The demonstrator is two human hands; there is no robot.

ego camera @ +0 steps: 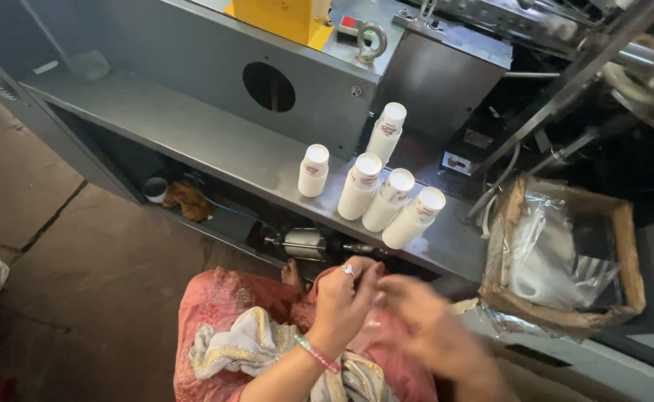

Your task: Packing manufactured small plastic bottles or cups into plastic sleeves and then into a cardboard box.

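White paper-cup stacks (386, 195), five of them, stand on the grey steel machine ledge (215, 145) at twelve o'clock of our hands; we judge we're between stacks. Left hand (344, 298) curls loosely, holding nothing visible; right hand (424, 320) blurs, state untellable

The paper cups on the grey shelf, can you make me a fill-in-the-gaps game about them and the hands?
1. The number of white cup stacks on the grey metal shelf is ____.
2. The left hand wears a ring and a ____ on its wrist.
3. The cardboard box right of the stacks is lined with clear ____.
4. The right hand looks ____ because it is moving.

Missing words: five; bangle; plastic; blurred
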